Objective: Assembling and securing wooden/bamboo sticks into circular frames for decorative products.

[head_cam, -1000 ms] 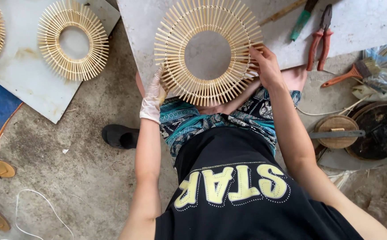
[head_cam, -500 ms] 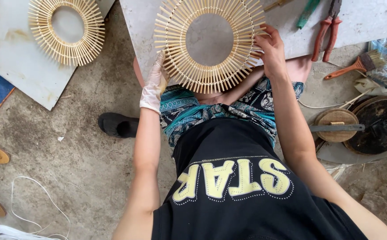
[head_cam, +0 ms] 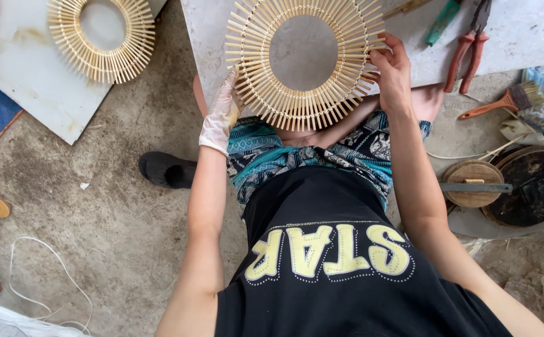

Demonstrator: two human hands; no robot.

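Person seated on the rough concrete floor [head_cam: 116, 206], a pale grey board [head_cam: 534, 31] across the knees. On it lies the round sunburst frame of pale bamboo sticks with an open centre [head_cam: 306, 59], flat, its near edge overhanging toward the lap. Left hand [head_cam: 222, 115], in a thin white glove, is closed on the frame's lower-left rim, fingers pinching the stick ends. Right hand [head_cam: 392, 75], bare, is curled on the right rim, thumb and fingers pressed on the outer sticks; whether it holds a loose stick cannot be told. The frame sits between both hands, just ahead of the body; being round it has no long axis, and the sticks run radially. Both hands touch it, left lower and nearer the body, right higher at mid-rim. Red-handled pliers [head_cam: 469, 50] and a green-handled tool [head_cam: 442, 22] lie on the board right of the frame, nearer the right hand. A second bamboo sunburst frame [head_cam: 100, 37] rests on another grey board [head_cam: 34, 87], well apart at left. Orange-handled brush [head_cam: 503, 103] and dark round pan [head_cam: 534, 187] at right.
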